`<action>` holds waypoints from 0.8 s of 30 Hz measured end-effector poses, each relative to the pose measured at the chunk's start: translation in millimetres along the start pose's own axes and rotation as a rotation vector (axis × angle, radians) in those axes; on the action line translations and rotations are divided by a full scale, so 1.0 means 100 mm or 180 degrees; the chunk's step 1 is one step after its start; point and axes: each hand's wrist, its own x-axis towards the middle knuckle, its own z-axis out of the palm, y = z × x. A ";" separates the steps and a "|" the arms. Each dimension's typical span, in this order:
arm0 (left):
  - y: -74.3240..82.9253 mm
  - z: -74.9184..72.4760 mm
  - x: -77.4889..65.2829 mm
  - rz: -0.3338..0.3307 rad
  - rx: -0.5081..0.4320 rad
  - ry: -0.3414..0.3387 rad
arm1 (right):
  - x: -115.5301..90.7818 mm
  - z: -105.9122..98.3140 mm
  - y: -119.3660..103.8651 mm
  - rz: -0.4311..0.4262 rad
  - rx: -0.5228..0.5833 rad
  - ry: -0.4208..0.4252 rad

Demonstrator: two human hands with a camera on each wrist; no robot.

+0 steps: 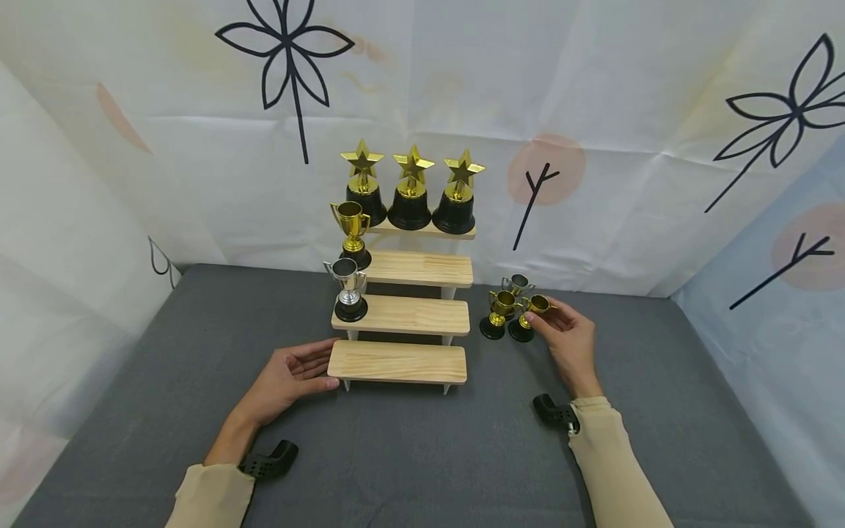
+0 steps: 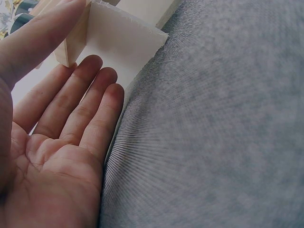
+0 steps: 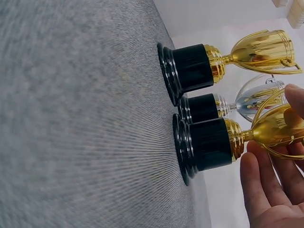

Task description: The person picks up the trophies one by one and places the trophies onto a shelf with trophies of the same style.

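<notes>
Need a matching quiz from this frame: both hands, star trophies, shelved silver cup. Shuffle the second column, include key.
1. Left hand
2. Right hand
3. Gold star trophies
4. Shelved silver trophy cup

A. On the third shelf from the top
B. Gripping a gold trophy cup
C. At the left end of the lowest shelf
D. On the top shelf

Pairs: 1-C, 2-B, 3-D, 4-A

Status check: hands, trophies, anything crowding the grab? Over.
Right hand pinching rightmost gold trophy, upright. Left hand at left end of bottom shelf. Neighboring gold trophy close on left, silver trophy close behind.
</notes>
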 end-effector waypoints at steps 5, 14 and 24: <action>0.01 0.00 0.00 -0.0001 -0.0025 0.0005 | 0.01 0.00 -0.01 -0.0059 0.0052 -0.0049; 0.01 0.01 0.00 -0.0042 -0.0002 0.0032 | 0.00 0.00 -0.03 -0.0128 0.0070 -0.0107; 0.02 0.01 -0.01 -0.0021 0.0017 0.0023 | -0.02 -0.01 -0.06 -0.0095 0.0013 0.0015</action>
